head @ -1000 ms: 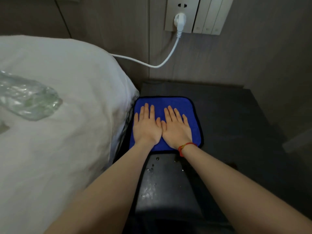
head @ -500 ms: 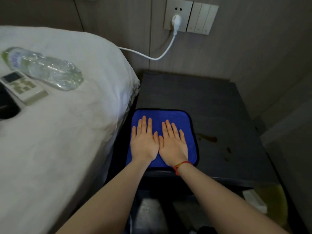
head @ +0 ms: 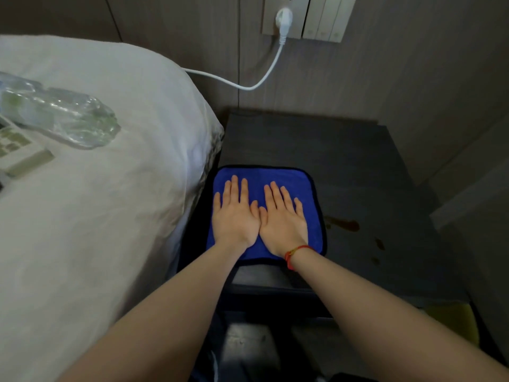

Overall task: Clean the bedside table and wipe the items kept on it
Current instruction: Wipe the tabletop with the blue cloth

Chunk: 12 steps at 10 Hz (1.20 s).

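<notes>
A blue cloth (head: 275,177) with a dark hem lies flat on the front left part of the dark bedside table (head: 344,161). My left hand (head: 234,216) and my right hand (head: 283,219) press side by side on the cloth, palms down, fingers straight. A red string bracelet sits on my right wrist. Brownish stains (head: 344,224) mark the tabletop just right of the cloth. On the bed to the left lie a clear plastic bottle (head: 60,117) and a white remote control (head: 19,153).
The white bed (head: 110,202) presses against the table's left side. A white plug (head: 283,20) sits in the wall socket above, and its cable (head: 248,86) droops toward the bed. Walls close off the back and right.
Both hands slid the cloth toward the table's front edge a second ago and have kept it there since. The view has tilted, showing the bottle and remote on the bed.
</notes>
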Tool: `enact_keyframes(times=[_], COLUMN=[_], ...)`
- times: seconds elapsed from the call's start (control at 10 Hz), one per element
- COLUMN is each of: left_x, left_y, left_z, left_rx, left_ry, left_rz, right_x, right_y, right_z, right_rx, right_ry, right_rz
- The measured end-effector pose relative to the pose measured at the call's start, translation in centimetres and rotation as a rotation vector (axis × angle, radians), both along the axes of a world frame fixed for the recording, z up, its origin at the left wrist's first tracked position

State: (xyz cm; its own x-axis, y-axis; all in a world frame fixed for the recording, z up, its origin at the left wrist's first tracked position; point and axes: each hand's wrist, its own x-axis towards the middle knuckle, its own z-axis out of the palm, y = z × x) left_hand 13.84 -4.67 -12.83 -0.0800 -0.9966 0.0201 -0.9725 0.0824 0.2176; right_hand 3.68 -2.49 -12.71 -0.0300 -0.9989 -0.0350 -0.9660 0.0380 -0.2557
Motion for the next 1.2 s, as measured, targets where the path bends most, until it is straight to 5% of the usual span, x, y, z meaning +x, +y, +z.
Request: enact_keyframes(times=[0.7,1.2], left_x=[-4.7,-4.5], left_y=[-23.7,-21.4], left_z=[0.0,0.2], left_rx=[-0.027,-0.015], left_ry=[-0.040,-0.037], left_rz=[-0.020,-0.049], right_x=[-4.7,-4.5], right_y=[-23.3,-20.9], right_z=[0.5,0.4], right_rx=[-0.016,-0.028], right_ry=[0.002,0.006], right_rz=[-0.007,-0.012])
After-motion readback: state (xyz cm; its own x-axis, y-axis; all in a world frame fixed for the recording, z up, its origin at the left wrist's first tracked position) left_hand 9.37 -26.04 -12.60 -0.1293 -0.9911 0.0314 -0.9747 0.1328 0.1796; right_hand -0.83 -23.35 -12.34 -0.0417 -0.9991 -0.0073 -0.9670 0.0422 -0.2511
